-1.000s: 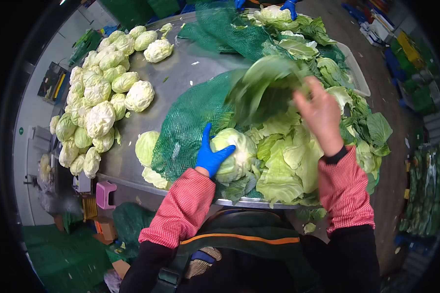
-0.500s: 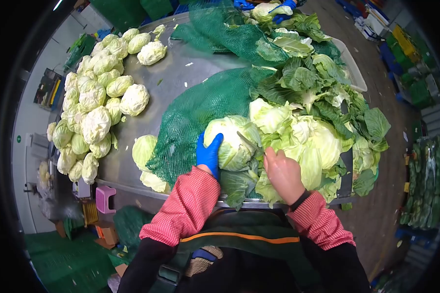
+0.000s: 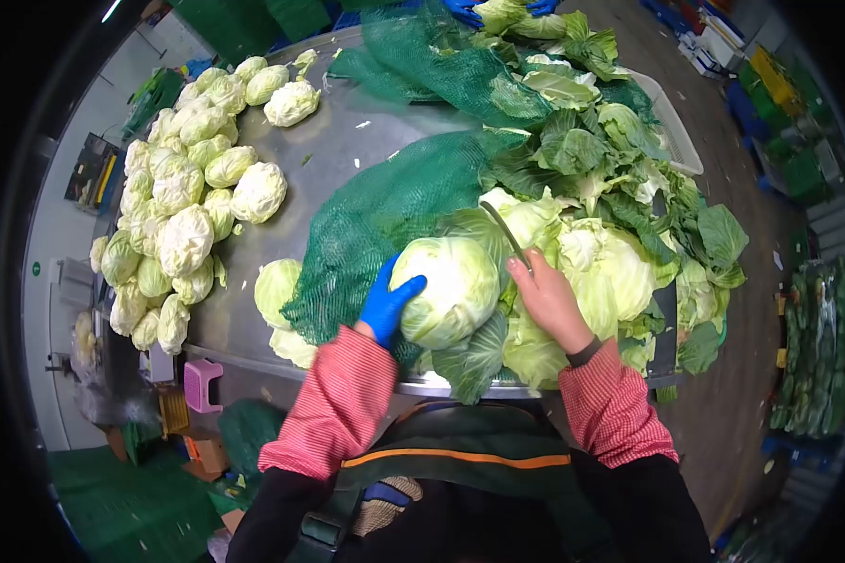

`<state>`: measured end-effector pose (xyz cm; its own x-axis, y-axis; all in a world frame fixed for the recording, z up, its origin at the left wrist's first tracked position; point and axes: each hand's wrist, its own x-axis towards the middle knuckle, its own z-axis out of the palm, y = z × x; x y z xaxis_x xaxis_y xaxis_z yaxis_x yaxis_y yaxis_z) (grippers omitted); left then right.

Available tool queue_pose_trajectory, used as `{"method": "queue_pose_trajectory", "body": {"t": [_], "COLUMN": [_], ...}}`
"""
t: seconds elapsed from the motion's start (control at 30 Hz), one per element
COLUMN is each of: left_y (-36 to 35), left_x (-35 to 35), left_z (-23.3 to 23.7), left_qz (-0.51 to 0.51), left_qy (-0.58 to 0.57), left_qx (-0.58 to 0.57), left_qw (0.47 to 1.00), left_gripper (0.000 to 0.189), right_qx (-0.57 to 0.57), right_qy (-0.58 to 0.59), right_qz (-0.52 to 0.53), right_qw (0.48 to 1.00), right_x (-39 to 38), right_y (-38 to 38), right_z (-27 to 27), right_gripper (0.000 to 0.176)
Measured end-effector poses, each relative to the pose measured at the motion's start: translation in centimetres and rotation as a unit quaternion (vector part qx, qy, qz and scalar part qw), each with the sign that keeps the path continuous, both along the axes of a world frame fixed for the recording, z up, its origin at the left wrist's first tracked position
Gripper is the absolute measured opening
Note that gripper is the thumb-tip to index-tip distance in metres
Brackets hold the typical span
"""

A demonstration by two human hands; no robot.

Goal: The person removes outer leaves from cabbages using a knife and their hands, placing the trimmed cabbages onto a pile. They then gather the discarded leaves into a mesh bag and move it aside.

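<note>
My left hand [image 3: 385, 300], in a blue glove, grips the left side of a pale green cabbage [image 3: 455, 293], thumb across its top. The cabbage rests near the table's front edge, with a darker outer leaf [image 3: 474, 361] below it. My bare right hand [image 3: 551, 308] is closed round the handle of a curved knife [image 3: 503, 228]. Its blade points up and to the left, apart from the cabbage. Loose pale leaves [image 3: 620, 272] lie to the right of my right hand. A green mesh bag [image 3: 366, 211] spreads out behind and left of the cabbage.
A pile of trimmed cabbages [image 3: 174, 192] covers the left of the metal table [image 3: 324, 141]. Dark outer leaves [image 3: 582, 150] heap up along the right side, beside a white crate [image 3: 676, 131]. Another person's blue-gloved hands [image 3: 543, 7] handle cabbage at the far end.
The knife has come away from the cabbage and now stands raised to its right. My left hand has shifted slightly left, and the cabbage shows a smoother, paler face.
</note>
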<state>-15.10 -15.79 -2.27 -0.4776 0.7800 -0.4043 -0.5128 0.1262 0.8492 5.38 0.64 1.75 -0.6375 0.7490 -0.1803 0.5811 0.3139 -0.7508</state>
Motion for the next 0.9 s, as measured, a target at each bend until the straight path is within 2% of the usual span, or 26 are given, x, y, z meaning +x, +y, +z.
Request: {"method": "queue_pose_trajectory", "body": {"t": [0.03,0.1,0.13,0.17,0.2,0.23,0.27,0.3,0.37,0.4,0.5,0.53,0.6,0.7,0.73,0.83,0.9], "left_y": [-0.3,0.4,0.4,0.2,-0.3,-0.7,-0.5,-0.3,0.3,1.0,2.2,2.3,2.7,3.0,3.1,2.2,1.7], "left_x": [-1.4,-0.8,-0.4,0.3,1.2,2.1,2.9,3.5,2.7,2.1,1.5,1.7,2.2,3.1,3.1,4.9,4.5], "left_z": [0.5,4.5,4.1,2.8,-0.8,-4.8,-3.5,-1.8,-1.4,-1.2,-2.4,-2.7,-3.1,-3.0,-3.2,-2.2,-3.5], "left_qz": [-0.062,-0.029,-0.001,0.027,0.05,0.052,0.056,0.06,0.048,0.042,0.046,0.047,0.049,0.048,0.055,0.027,0.045], "left_qy": [-0.008,-0.048,-0.053,-0.058,-0.009,0.098,0.103,0.108,0.089,0.082,0.095,0.116,0.16,0.287,0.273,0.471,0.403], "left_qx": [0.008,-0.064,-0.065,-0.066,-0.023,-0.006,-0.025,-0.044,-0.084,-0.101,-0.129,-0.125,-0.115,-0.142,-0.132,-0.2,-0.141], "left_qw": [0.998,0.996,0.996,0.996,0.998,0.994,0.993,0.991,0.991,0.991,0.986,0.984,0.979,0.946,0.951,0.859,0.903], "left_gripper": [0.076,0.079,0.081,0.082,0.088,0.093,0.093,0.094,0.093,0.093,0.093,0.093,0.093,0.093,0.09,0.091,0.092], "right_qx": [-0.038,-0.109,-0.041,-0.052,-0.064,-0.08,-0.057,-0.022,0.05,0.174,0.264,0.287,0.298,0.295,0.292,0.225,0.172], "right_qy": [0.024,0.074,0.074,0.066,0.057,0.044,0.009,-0.007,-0.038,-0.004,-0.136,-0.136,-0.154,-0.146,-0.138,-0.068,-0.07], "right_qz": [0.025,0.074,0.067,0.073,0.077,0.081,0.077,0.085,0.1,0.122,0.17,0.165,0.137,0.109,0.1,0.039,0.069], "right_qw": [0.999,0.989,0.994,0.994,0.993,0.993,0.995,0.996,0.993,0.977,0.94,0.934,0.932,0.938,0.941,0.971,0.98], "right_x": [-0.4,-1.3,-1.4,-1.4,-1.1,-0.9,-0.8,-0.6,-0.2,0.4,2.0,2.3,1.8,0.7,0.2,0.7,0.4], "right_y": [-0.4,-0.6,-1.0,-1.0,-0.8,-0.9,-1.2,-1.5,-2.5,-2.8,-3.7,-4.0,-4.0,-3.4,-2.9,0.7,0.9], "right_z": [-0.2,-0.8,-3.8,-5.7,-7.2,-8.0,-6.9,-4.6,-0.6,-0.8,0.9,0.0,-1.2,-3.3,-4.0,-5.1,-4.1], "right_gripper": [0.05,0.053,0.053,0.052,0.051,0.05,0.04,0.037,0.031,0.022,0.016,0.015,0.014,0.017,0.019,0.023,0.027]}}
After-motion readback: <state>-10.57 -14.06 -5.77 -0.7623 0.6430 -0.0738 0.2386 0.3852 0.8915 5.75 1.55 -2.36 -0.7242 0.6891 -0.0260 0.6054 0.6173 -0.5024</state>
